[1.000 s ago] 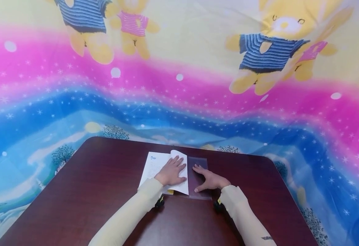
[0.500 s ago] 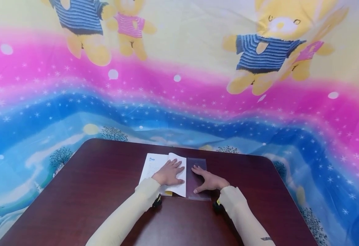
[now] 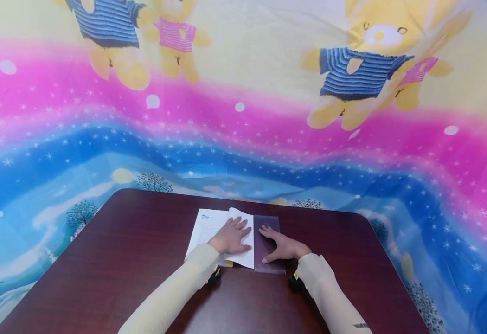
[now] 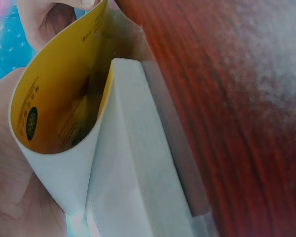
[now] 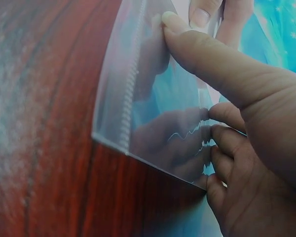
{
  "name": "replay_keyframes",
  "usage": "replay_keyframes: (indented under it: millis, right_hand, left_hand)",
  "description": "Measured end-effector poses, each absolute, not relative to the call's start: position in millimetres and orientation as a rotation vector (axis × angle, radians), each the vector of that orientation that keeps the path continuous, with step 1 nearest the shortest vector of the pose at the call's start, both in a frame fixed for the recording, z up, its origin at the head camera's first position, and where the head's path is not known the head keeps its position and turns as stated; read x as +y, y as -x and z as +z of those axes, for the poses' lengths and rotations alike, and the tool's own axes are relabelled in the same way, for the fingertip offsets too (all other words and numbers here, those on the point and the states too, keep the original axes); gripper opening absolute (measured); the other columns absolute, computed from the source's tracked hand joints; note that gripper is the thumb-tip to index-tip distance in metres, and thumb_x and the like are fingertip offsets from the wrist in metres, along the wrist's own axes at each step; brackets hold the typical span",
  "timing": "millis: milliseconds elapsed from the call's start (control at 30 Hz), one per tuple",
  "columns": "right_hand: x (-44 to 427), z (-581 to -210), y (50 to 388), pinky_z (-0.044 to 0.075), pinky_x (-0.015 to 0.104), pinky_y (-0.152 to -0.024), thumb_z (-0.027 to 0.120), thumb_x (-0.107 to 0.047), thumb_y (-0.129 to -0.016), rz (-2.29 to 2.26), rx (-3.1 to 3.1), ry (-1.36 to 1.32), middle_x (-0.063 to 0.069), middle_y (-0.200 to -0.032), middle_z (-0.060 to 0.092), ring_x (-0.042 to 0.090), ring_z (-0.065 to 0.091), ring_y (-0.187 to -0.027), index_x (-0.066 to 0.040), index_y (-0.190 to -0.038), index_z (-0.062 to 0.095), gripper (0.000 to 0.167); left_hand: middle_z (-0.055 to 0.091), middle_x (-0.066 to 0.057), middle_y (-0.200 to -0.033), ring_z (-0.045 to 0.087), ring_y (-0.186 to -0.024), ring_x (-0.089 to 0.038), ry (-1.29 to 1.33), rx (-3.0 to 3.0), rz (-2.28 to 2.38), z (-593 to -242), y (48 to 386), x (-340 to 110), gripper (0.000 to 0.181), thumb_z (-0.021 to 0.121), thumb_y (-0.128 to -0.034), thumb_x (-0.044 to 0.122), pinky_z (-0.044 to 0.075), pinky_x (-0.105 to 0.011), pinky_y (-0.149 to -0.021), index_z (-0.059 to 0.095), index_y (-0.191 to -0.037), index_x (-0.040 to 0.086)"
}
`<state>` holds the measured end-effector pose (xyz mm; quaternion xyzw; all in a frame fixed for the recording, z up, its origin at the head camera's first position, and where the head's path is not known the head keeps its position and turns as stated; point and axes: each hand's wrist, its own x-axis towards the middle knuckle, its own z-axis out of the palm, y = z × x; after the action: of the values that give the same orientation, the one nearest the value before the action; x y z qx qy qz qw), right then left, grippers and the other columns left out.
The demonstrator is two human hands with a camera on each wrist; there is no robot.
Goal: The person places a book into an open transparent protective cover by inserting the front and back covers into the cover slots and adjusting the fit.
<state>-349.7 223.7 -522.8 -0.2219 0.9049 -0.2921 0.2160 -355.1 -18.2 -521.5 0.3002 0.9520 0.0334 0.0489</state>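
An open book (image 3: 203, 229) lies on the table, its printed page with a blue mark at the left. Spread across its white, bent cover flap (image 3: 246, 259) is my left hand (image 3: 229, 237). In the left wrist view, the cover's yellow side (image 4: 54, 98) curls into a loop beside the thick page block (image 4: 138, 148). Clear plastic (image 4: 175, 153) runs under the book. Right of the book, my right hand (image 3: 283, 245) rests with fingers spread on the transparent plastic book cover (image 3: 270, 266). In the right wrist view, the thumb (image 5: 202, 52) and fingertips touch this sheet (image 5: 158, 128).
The dark red wooden table (image 3: 143, 287) reflects light at the front. Behind it hangs a cloth (image 3: 243, 139) printed with bears and snowflakes. Dark wrist devices (image 3: 295, 282) sit under both wrists.
The bent cover flap lies slightly flatter beneath my left hand than a second ago. Both hands stay nearly in place; the head view has shifted slightly.
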Motion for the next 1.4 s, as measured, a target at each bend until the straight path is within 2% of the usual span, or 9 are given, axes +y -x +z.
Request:
replay_keyframes:
  millis: [533, 1033, 1400]
  right_hand:
    - [224.6, -523.0, 349.8, 0.03, 0.062, -0.118, 0.087, -0.035, -0.081, -0.816, 2.497, 0.611, 0.014, -0.171, 0.011, 0.039, 0.012, -0.157, -0.017, -0.163, 0.025, 0.106]
    - [224.6, -521.3, 349.8, 0.026, 0.063, -0.119, 0.086, -0.033, -0.082, -0.832, 2.481, 0.661, 0.014, -0.171, 0.01, 0.038, 0.008, -0.157, -0.015, -0.163, 0.024, 0.104]
    - [224.7, -518.0, 348.0, 0.024, 0.062, -0.121, 0.086, -0.033, -0.082, -0.84, 2.469, 0.643, 0.012, -0.172, 0.01, 0.036, 0.007, -0.158, -0.016, -0.163, 0.025, 0.104]
  left_hand:
    - [0.034, -0.008, -0.165, 0.024, -0.155, -0.029, -0.945, 2.943, 0.028, -519.5, 350.3, -7.4, 0.068, 0.053, -0.0993, 0.056, 0.016, -0.045, -0.127, 0.047, -0.154, 0.017]
    - [0.033, -0.008, -0.165, 0.023, -0.155, -0.028, -0.947, 2.974, -0.022, -523.4, 350.5, 0.4, 0.07, 0.051, -0.0996, 0.058, 0.015, -0.044, -0.127, 0.045, -0.155, 0.015]
    - [0.037, -0.012, -0.163, 0.026, -0.154, -0.031, -0.983, 3.025, 0.091, -530.7, 354.5, 3.2, 0.073, 0.054, -0.0976, 0.053, 0.018, -0.046, -0.127, 0.046, -0.153, 0.006]
